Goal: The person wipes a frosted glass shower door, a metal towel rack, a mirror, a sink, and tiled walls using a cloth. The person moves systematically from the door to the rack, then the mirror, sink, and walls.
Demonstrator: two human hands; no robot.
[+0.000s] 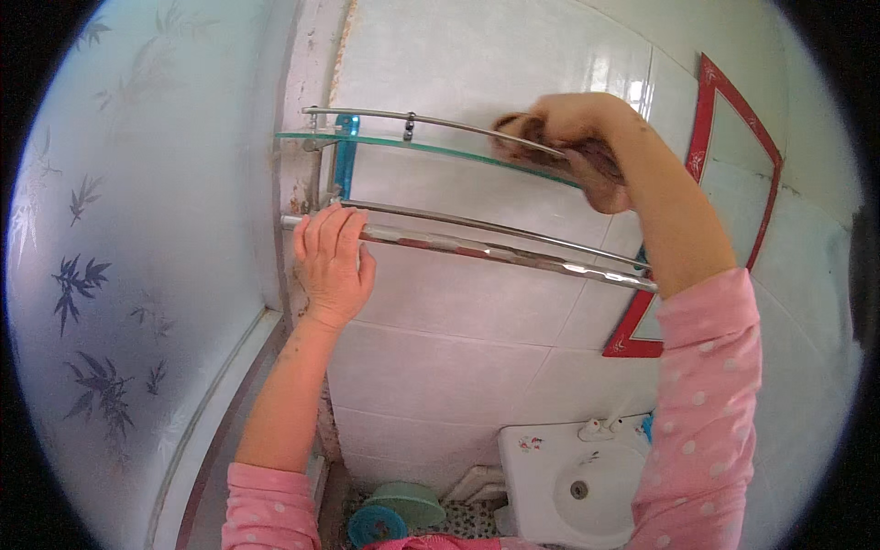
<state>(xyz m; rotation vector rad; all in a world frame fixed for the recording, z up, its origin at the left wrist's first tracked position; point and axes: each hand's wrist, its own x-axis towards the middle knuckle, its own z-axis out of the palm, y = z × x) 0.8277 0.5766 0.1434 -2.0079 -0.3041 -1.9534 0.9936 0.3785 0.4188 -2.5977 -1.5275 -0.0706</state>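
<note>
My left hand (335, 258) has its fingers hooked over the left end of a shiny metal towel bar (481, 253). Higher up on the right, my right hand (584, 127) grips a brownish cloth (519, 134), blurred and partly covered by the fingers. The cloth lies against the right part of a glass shelf (447, 152) and its thin metal guard rail (467, 128). A second, thinner bar (495, 236) runs between the shelf and the towel bar. My right forearm hides the right ends of the shelf and bars.
A blue object (346, 158) stands at the shelf's left end. Frosted glass (158, 227) with leaf patterns fills the left side. A red-framed mirror (764, 213) hangs right. Below are a white washbasin (533, 474), a green basin (412, 498) and a blue basin (377, 528).
</note>
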